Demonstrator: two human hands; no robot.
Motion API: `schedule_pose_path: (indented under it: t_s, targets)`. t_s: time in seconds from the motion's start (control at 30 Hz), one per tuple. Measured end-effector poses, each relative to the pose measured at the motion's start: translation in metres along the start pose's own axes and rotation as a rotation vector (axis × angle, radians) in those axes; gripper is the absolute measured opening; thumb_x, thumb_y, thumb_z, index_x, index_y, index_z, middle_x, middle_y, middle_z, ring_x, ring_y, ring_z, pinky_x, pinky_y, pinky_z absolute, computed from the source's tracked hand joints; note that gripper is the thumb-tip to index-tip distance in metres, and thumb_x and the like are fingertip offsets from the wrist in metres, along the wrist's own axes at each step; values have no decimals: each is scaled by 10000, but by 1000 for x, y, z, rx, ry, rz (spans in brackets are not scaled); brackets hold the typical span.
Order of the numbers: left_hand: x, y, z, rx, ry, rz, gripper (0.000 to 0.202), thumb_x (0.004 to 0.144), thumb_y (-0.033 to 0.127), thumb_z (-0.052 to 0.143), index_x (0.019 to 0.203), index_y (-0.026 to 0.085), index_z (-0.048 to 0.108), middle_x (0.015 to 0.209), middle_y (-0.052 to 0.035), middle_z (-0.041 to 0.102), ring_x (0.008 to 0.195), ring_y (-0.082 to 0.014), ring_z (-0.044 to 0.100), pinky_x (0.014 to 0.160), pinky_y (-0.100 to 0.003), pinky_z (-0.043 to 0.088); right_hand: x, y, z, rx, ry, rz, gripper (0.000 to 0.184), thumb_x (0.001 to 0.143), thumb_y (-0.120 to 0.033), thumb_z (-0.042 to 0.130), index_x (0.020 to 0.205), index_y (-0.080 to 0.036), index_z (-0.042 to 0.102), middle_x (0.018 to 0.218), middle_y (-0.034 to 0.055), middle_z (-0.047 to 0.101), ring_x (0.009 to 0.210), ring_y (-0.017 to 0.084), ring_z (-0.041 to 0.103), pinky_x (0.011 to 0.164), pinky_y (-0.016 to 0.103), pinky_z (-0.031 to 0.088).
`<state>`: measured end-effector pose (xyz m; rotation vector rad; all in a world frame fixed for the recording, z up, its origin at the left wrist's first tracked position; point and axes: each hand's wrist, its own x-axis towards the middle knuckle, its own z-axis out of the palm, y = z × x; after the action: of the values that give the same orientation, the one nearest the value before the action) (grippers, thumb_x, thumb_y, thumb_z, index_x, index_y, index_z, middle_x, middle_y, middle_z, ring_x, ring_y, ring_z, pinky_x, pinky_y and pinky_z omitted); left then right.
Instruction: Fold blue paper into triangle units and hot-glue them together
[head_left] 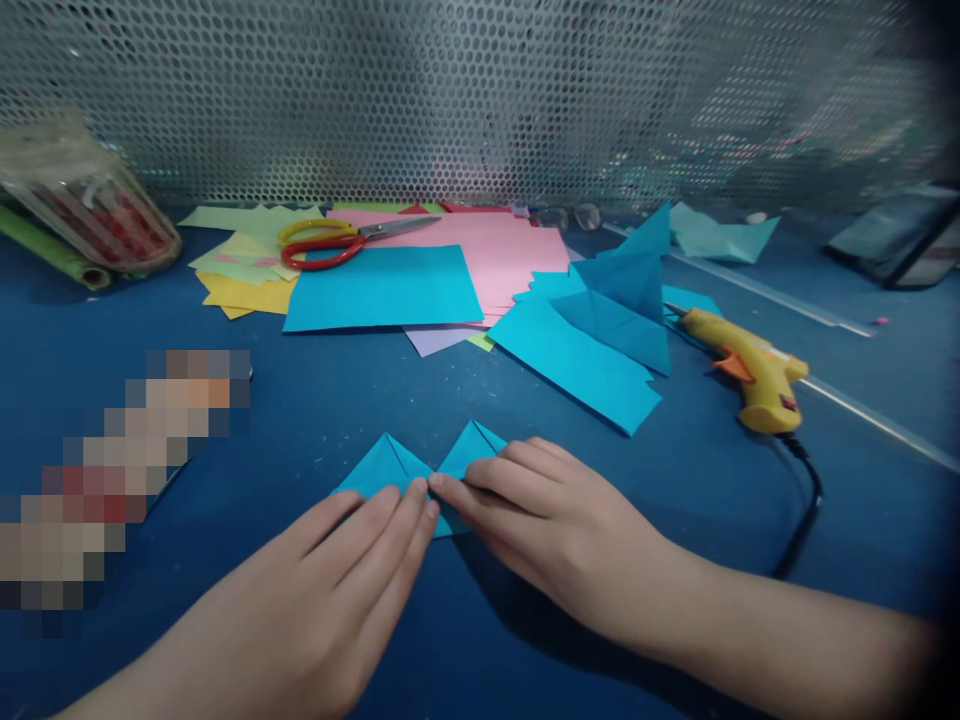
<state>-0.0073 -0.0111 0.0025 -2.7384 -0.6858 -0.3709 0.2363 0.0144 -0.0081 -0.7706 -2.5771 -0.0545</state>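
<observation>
A folded sheet of blue paper (384,465) with two pointed peaks lies on the table in front of me. My left hand (341,580) grips its left half, fingers pressed down along the near side. From the right, my right hand (570,525) holds the other half, and its index fingertip meets the left fingers at the middle crease. Both thumbs and much of the paper's lower part are covered by the hands. Beyond lie a flat blue sheet (382,295) and a standing folded blue piece (626,300) on cut blue paper (577,365).
Yellow-and-red scissors (360,240) rest on coloured paper. A yellow glue gun (750,370) with a black cord lies right, near clear glue sticks (780,290). A plastic jar (90,200) stands left, beside a green roll (52,250). A perforated metal panel (450,100) closes the back.
</observation>
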Motion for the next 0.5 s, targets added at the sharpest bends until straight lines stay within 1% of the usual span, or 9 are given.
schedule_pose_path:
  t_s: [0.17, 0.27, 0.37, 0.5]
  targets:
    - [-4, 1, 2, -6, 50, 32, 560, 1074, 71, 184, 1079, 117, 742, 1161, -70, 779, 1136, -242, 594, 965, -410, 388, 2, 0, 1, -16, -10, -15, 381, 1100, -154, 336, 1156, -64, 703, 800, 26, 622, 704, 189, 434, 639, 344, 331]
    - [-5, 2, 3, -1, 33, 55, 547, 1072, 73, 196, 1102, 113, 741, 1162, -68, 777, 1121, -247, 593, 976, -412, 387, 4, 0, -1, -8, -40, -29, 408, 1106, -158, 306, 1177, -48, 691, 810, 30, 611, 712, 191, 423, 636, 341, 334]
    - [-4, 2, 3, 5, 21, 74, 571, 1069, 71, 184, 1075, 125, 752, 1135, -62, 781, 1103, -246, 593, 974, -413, 386, 4, 0, -4, -4, -56, -40, 426, 1110, -166, 284, 1185, -44, 686, 822, 33, 610, 721, 196, 419, 635, 341, 336]
    - [-4, 3, 0, -9, 23, 78, 559, 1073, 85, 193, 1075, 133, 749, 1168, -59, 770, 1135, -250, 581, 980, -415, 383, 3, -1, -5, -6, -75, -39, 424, 1109, -166, 279, 1223, -43, 669, 831, 34, 602, 731, 200, 420, 647, 346, 333]
